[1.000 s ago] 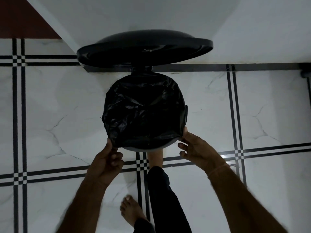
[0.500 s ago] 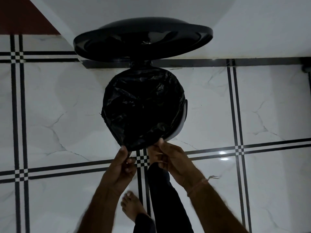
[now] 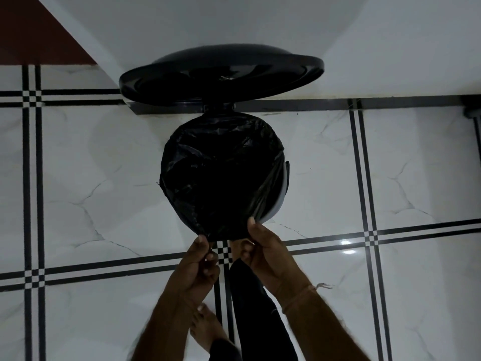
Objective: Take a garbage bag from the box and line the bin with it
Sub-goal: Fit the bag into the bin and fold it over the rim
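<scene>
Both hands have drawn together at the near edge of the bin since a second ago, when they sat wide apart on either side of its rim; half a second ago they were already close, and now they sit much the same, a little higher against the plastic.

Nearest the camera, a bare foot (image 3: 205, 327) stands on the floor (image 3: 390, 178) beside a dark trouser leg (image 3: 257, 308) that reaches forward under the bin. Above these, the left hand (image 3: 199, 267) has its grip closed on the near hem of the garbage bag (image 3: 221, 175), thumb and fingers pinching the plastic at its lowest point. The right hand (image 3: 263, 252), with a thread band (image 3: 299, 295) at the wrist, likewise has its grip closed on the bag's edge just beside the left, thumb on top.

The bag is in the bin (image 3: 279, 201), its black plastic stretched over the mouth and folded over the rim on the left and far sides. On the right, a strip of the bin's pale wall shows bare, where the plastic runs in taut creases down to the right thumb.

Beyond, the black lid (image 3: 221, 74) stands open, as before, against the white wall (image 3: 260, 22).
</scene>
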The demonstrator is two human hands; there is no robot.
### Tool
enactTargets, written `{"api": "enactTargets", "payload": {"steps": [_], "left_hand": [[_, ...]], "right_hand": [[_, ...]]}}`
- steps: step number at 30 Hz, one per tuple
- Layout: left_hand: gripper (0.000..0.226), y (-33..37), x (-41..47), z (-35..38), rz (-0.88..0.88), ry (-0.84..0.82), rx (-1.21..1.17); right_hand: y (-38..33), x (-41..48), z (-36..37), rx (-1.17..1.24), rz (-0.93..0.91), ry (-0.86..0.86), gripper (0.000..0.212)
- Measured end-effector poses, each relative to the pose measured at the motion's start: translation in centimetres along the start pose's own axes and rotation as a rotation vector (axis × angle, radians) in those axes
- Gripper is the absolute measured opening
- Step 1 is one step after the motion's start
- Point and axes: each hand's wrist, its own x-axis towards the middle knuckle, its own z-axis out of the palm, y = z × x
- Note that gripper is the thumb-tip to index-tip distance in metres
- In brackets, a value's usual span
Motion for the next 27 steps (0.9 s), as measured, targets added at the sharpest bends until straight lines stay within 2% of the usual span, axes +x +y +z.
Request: {"api": "enactTargets", "payload": {"steps": [2,3,4,5,7,9,11,15,20,21,23,25,27], "left_hand": [[0.036,-0.1,0.3,-0.2,0.001,-0.008,-0.001],[0.054,0.0,0.2,0.0,0.007,-0.011,-0.004],[0.062,0.0,0.3,0.1,0.005,-0.008,-0.001],[0.056,-0.1,0.3,0.2,0.008,0.013,0.002],[0.026,-0.2,0.1,0.6,0.009,0.07,-0.004],[0.018,-0.4,0.0,1.0,0.009,0.106,-0.007],[0.017,-0.4,0.1,1.3,0.003,0.143,0.013],[0.015,-0.4,0.1,1.6,-0.033,0.163,0.003],[0.012,-1.3,0.6,1.1,-0.043,0.085,-0.183],[0.004,-1.5,0.6,1.4,-0.031,0.038,-0.232],[0.022,-2.0,1.0,1.7,-0.002,-0.061,-0.316],[0.012,-2.0,1.4,1.8,0.035,-0.102,-0.352],[0.035,-2.1,1.9,1.6,0.051,-0.109,-0.343]], "right_hand": [[0.2,-0.1,0.0,0.023,0.001,0.035,0.059],[0.2,-0.2,0.0,0.034,0.006,0.041,0.053],[0.3,-0.3,-0.1,0.053,0.012,0.046,0.048],[0.3,-0.4,-0.2,0.078,0.018,0.05,0.044],[0.4,-0.5,-0.3,0.144,0.01,0.057,0.039],[0.3,-0.3,-0.3,0.221,-0.019,0.097,0.032],[0.2,0.0,-0.3,0.292,-0.033,0.137,0.026],[0.2,0.8,0.0,0.376,-0.034,0.209,0.039],[0.5,1.3,-0.5,0.496,-0.027,0.179,0.032],[0.4,1.5,-0.6,0.519,-0.017,0.171,0.033],[0.3,2.2,-1.0,0.547,-0.003,0.137,0.043],[0.3,2.8,-1.4,0.569,0.009,0.083,0.053],[0.2,3.2,-2.0,0.575,0.013,0.062,0.052]]}}
